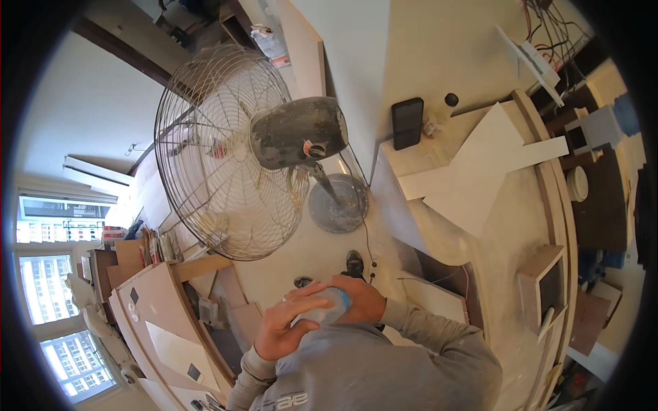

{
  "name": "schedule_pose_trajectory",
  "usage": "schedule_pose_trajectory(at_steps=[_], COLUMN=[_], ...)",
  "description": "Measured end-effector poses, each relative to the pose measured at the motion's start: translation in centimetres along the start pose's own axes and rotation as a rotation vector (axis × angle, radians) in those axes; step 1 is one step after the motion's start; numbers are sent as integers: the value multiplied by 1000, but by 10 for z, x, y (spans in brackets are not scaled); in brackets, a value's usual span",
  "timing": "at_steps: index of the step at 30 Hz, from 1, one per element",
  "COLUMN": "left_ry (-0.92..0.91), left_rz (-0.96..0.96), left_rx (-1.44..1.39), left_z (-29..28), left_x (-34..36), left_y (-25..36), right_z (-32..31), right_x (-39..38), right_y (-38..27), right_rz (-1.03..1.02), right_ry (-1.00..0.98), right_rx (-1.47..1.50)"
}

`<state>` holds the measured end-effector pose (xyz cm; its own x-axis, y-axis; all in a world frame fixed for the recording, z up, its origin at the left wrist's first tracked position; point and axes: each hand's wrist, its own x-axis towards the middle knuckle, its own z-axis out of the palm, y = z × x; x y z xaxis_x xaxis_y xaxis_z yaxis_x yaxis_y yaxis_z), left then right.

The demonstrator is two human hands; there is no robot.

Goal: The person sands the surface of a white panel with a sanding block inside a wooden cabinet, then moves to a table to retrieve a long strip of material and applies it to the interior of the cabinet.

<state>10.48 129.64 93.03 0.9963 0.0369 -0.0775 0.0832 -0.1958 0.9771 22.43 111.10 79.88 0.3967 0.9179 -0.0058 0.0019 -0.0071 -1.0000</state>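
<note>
Close to my chest, both hands hold what looks like a clear plastic bottle (334, 309) with a blue part on its right side. My left hand (284, 322) curls round its near left side, thumb and fingers bent against it. My right hand (364, 301) wraps its far right side, and the fingers there are partly hidden. The bottle is tilted, and its ends cannot be made out clearly. Beyond my hands, dark shoes (354, 264) show on the floor.
A large dusty pedestal fan (299, 133) stands ahead on its round base (338, 203). To the right, a bench (445, 240) bears white boards (473, 185) and a black phone-like device (408, 123). A cable (367, 240) crosses the floor. Wooden panels (154, 301) lean at the left.
</note>
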Motion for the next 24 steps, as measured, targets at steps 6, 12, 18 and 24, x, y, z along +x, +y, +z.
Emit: schedule_pose_trajectory(at_steps=[6, 12, 18, 24], left_ry=[277, 118, 201, 237], left_rz=[-142, 180, 66, -134], left_rx=[-207, 573, 767, 669], left_z=[11, -5, 5, 0], left_x=[1, 8, -13, -15], left_y=[-3, 21, 20, 28], right_z=[2, -3, 5, 11], right_x=[2, 1, 5, 4], right_y=[-7, 1, 10, 19], right_rz=[105, 36, 28, 39], right_ry=[33, 48, 29, 27], right_rx=[-6, -136, -205, -275])
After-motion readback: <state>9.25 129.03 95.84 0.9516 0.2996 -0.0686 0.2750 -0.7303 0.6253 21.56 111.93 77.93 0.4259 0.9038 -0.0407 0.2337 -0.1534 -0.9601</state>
